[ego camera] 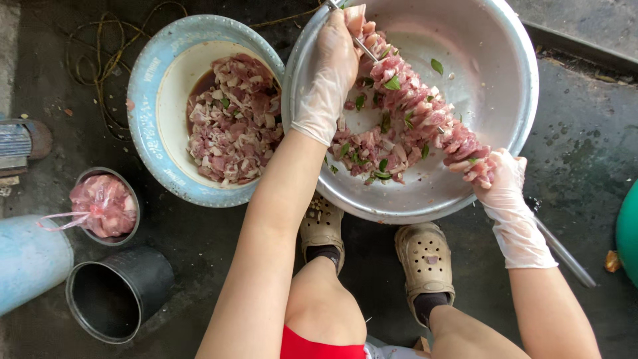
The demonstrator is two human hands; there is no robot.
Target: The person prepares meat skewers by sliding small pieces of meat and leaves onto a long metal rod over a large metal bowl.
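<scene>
Skewer (425, 116) spans steel bowl (512, 80) diagonally, blocks its middle; far-right inside of bowl open. Blue basin (149, 86) touches bowl on left, no gap between. Near left: black pipe (116, 292), small dish (106, 205), blue cylinder (30, 259) crowd floor. Feet (372, 249) block near side under bowl.

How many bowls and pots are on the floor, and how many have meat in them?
Big metal bowl with meat: 1
Blue bowl with meat: 1
Small metal bowl with a bag of meat: 1
Black pot without meat: 1
Total: 4 containers, 3 with meat
</scene>
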